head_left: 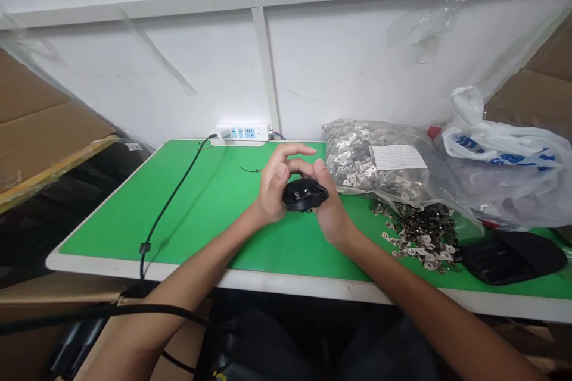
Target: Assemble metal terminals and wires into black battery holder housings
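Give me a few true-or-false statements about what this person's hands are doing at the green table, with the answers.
1. Both hands hold a small black plastic part above the green table. True.
2. The left hand rests flat on the table. False: it is raised, gripping the part with the right hand.
3. A clear bag of small metal pieces lies right of the hands. True.
4. The loose metal pieces lie left of the hands. False: they lie to the right, below the bag.
5. A white power strip sits at the table's far edge. True.
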`<action>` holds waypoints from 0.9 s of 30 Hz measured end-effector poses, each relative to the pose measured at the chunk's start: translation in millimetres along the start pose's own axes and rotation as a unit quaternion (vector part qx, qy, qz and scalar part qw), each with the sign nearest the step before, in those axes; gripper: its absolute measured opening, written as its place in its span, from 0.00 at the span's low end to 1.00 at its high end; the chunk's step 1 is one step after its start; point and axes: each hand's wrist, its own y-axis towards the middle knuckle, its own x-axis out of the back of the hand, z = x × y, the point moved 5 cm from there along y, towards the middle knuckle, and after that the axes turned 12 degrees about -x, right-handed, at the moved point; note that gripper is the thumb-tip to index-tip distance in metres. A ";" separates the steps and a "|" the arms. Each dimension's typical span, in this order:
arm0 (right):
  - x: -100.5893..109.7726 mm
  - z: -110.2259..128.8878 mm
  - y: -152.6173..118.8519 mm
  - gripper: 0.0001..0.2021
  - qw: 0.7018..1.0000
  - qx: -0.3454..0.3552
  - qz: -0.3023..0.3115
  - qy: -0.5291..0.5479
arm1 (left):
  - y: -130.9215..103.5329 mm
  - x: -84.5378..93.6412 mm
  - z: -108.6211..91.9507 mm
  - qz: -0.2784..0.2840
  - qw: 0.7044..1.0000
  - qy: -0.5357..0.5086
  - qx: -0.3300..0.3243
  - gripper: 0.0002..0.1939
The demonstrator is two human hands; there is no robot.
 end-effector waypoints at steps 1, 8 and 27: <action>2.4 -1.5 1.5 0.30 1.000 0.000 -0.011 -0.002 | -0.3 -0.4 0.0 0.001 1.000 0.021 -0.011 0.26; 26.0 17.3 3.4 0.28 0.982 0.090 -0.127 -0.106 | 8.0 27.3 13.5 -0.087 0.974 0.204 0.041 0.29; -11.2 12.8 -18.4 0.38 0.696 0.387 -0.025 -0.605 | -28.2 51.5 67.4 -0.342 0.808 -0.256 0.406 0.20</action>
